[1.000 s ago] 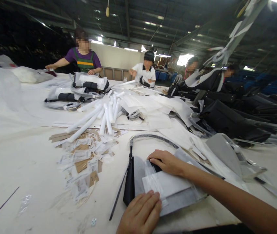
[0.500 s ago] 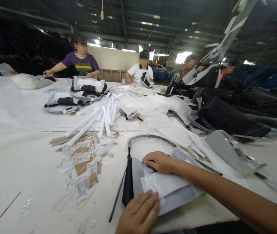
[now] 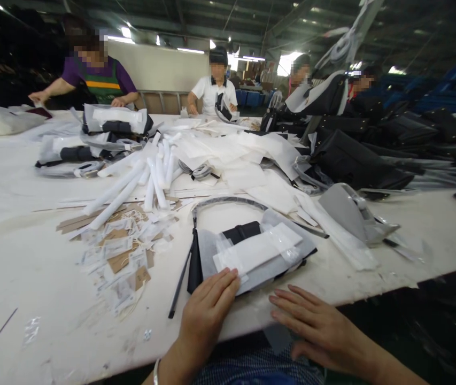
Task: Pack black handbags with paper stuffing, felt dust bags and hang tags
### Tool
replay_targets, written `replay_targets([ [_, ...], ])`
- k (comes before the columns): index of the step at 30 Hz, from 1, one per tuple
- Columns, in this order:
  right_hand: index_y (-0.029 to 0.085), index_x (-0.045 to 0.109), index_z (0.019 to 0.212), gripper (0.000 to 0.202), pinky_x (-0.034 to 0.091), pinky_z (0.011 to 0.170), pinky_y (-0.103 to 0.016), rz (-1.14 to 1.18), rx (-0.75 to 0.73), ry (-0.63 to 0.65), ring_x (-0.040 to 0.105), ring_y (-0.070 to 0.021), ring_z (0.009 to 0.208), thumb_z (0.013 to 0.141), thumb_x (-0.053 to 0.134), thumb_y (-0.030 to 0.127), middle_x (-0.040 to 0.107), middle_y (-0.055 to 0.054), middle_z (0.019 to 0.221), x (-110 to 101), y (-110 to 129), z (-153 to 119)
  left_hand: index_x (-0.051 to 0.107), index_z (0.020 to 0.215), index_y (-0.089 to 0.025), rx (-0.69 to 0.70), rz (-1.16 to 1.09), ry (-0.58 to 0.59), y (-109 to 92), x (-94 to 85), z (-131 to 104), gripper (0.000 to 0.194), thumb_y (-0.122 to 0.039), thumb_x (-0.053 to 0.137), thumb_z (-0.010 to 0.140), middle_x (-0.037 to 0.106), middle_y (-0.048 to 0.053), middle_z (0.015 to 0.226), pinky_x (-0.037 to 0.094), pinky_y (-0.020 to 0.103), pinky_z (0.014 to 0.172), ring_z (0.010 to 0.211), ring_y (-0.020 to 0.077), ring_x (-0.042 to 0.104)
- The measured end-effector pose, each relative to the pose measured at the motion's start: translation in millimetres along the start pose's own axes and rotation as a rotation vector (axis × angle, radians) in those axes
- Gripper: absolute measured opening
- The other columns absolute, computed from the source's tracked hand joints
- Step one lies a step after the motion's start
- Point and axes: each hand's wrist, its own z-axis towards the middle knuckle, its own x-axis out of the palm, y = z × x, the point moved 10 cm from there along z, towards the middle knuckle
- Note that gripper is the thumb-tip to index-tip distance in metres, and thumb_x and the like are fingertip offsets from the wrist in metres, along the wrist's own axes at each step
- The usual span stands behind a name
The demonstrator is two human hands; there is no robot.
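A black handbag [image 3: 196, 262] lies on the table in front of me, partly wrapped in pale grey tissue paper [image 3: 300, 235]. Its long strap [image 3: 231, 200], sleeved in clear plastic, curves up behind it. Across the bag's front runs a white paper strip [image 3: 260, 247] with shiny clear film at both ends. My left hand [image 3: 211, 302] rests with outstretched fingers on the bag's lower edge, by the strip's left end. Off the bag, at the table's front edge, my right hand [image 3: 316, 323] is held with fingers apart and nothing in it.
Left of the bag lie scattered tags in clear packets [image 3: 131, 262]. Behind are white foam rolls [image 3: 155, 176], white paper sheets [image 3: 244, 155] and wrapped bags [image 3: 115, 120]. Black bags [image 3: 356, 160] are heaped at right. Co-workers [image 3: 215, 88] are across the table [image 3: 23, 256].
My right hand has left the top of the bag and come back to the table's front edge. The white strip and black flap now show. My left hand stays on the bag; the view has shifted.
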Motion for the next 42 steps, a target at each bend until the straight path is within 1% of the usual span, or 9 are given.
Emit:
replay_targets([
  [3, 0.021, 0.047, 0.145, 0.051, 0.040, 0.112, -0.048, -0.025, 0.012, -0.017, 0.041, -0.0239, 0.139, 0.095, 0.050, 0.013, 0.055, -0.010, 0.142, 25.5, -0.3, -3.8, 0.064, 0.121, -0.016, 0.004, 0.013, 0.006, -0.8, -0.7, 1.8, 0.028, -0.012, 0.052, 0.096, 0.069, 0.007, 0.123, 0.055, 0.035, 0.097, 0.116, 0.0203, 0.064],
  [6, 0.015, 0.053, 0.139, 0.042, 0.044, 0.110, -0.047, 0.011, -0.052, -0.134, 0.043, -0.0228, 0.138, 0.099, 0.042, 0.010, 0.062, -0.012, 0.135, 31.7, 7.4, 2.5, 0.064, 0.119, -0.015, 0.007, 0.021, -0.003, -2.1, -3.5, 4.7, 0.027, -0.011, 0.053, 0.095, 0.069, 0.008, 0.122, 0.056, 0.034, 0.095, 0.114, 0.0202, 0.065],
  [19, 0.010, 0.069, 0.112, 0.028, 0.052, 0.103, -0.036, 0.069, -0.082, -0.410, 0.070, -0.0198, 0.105, 0.099, 0.045, 0.015, 0.075, -0.009, 0.109, 19.0, 64.1, 28.1, 0.063, 0.122, -0.016, 0.023, 0.058, 0.002, -2.5, -2.4, 2.7, 0.030, -0.010, 0.054, 0.094, 0.069, 0.008, 0.123, 0.055, 0.035, 0.098, 0.119, 0.0197, 0.062],
  [27, 0.013, 0.069, 0.108, 0.023, 0.054, 0.100, -0.028, 0.047, -0.123, -0.405, 0.072, -0.0162, 0.099, 0.098, 0.048, 0.013, 0.076, -0.006, 0.105, 13.8, 71.0, 35.3, 0.061, 0.126, -0.017, 0.014, 0.035, 0.029, 4.1, 5.0, -2.3, 0.032, -0.011, 0.052, 0.096, 0.066, 0.008, 0.128, 0.054, 0.036, 0.100, 0.123, 0.0203, 0.059],
  [30, 0.018, 0.068, 0.103, 0.024, 0.053, 0.102, -0.030, 0.102, -0.124, -0.354, 0.074, -0.0139, 0.085, 0.101, 0.045, 0.017, 0.079, -0.003, 0.091, 1.7, 68.1, 44.8, 0.061, 0.126, -0.017, 0.017, 0.022, 0.035, 4.0, 4.7, -3.3, 0.032, -0.012, 0.051, 0.097, 0.066, 0.008, 0.128, 0.054, 0.036, 0.099, 0.123, 0.0201, 0.060],
  [34, 0.017, 0.065, 0.113, 0.028, 0.041, 0.113, -0.043, 0.174, -0.097, -0.281, 0.072, -0.0187, 0.095, 0.100, 0.051, 0.038, 0.077, -0.007, 0.094, -31.3, 39.8, 73.5, 0.061, 0.125, -0.017, 0.033, 0.029, 0.020, 0.6, 2.1, -2.9, 0.030, -0.014, 0.048, 0.098, 0.067, 0.009, 0.126, 0.055, 0.036, 0.098, 0.120, 0.0203, 0.062],
  [37, 0.015, 0.058, 0.130, 0.033, 0.038, 0.112, -0.049, 0.020, 0.066, -0.289, 0.059, -0.0235, 0.122, 0.100, 0.047, 0.023, 0.067, -0.012, 0.126, -48.2, -14.9, 110.6, 0.063, 0.122, -0.016, 0.046, 0.060, -0.025, -2.6, -2.3, -0.7, 0.028, -0.013, 0.048, 0.098, 0.070, 0.008, 0.121, 0.056, 0.035, 0.094, 0.116, 0.0198, 0.064],
  [40, 0.015, 0.056, 0.134, 0.037, 0.032, 0.113, -0.056, -0.062, 0.206, -0.059, 0.043, -0.0302, 0.137, 0.099, 0.048, 0.025, 0.056, -0.014, 0.141, -22.9, -71.7, 154.8, 0.066, 0.117, -0.016, 0.065, 0.085, -0.053, -4.8, -4.6, 1.8, 0.028, -0.012, 0.045, 0.099, 0.071, 0.006, 0.119, 0.057, 0.034, 0.092, 0.114, 0.0188, 0.065],
  [42, 0.016, 0.061, 0.129, 0.034, 0.027, 0.114, -0.058, -0.026, 0.215, 0.128, 0.041, -0.0312, 0.138, 0.100, 0.047, 0.026, 0.059, -0.014, 0.138, 2.9, -92.7, 177.1, 0.067, 0.115, -0.017, 0.075, 0.092, -0.072, -4.9, -6.0, 2.9, 0.028, -0.013, 0.043, 0.100, 0.072, 0.005, 0.118, 0.057, 0.033, 0.090, 0.112, 0.0181, 0.066],
])
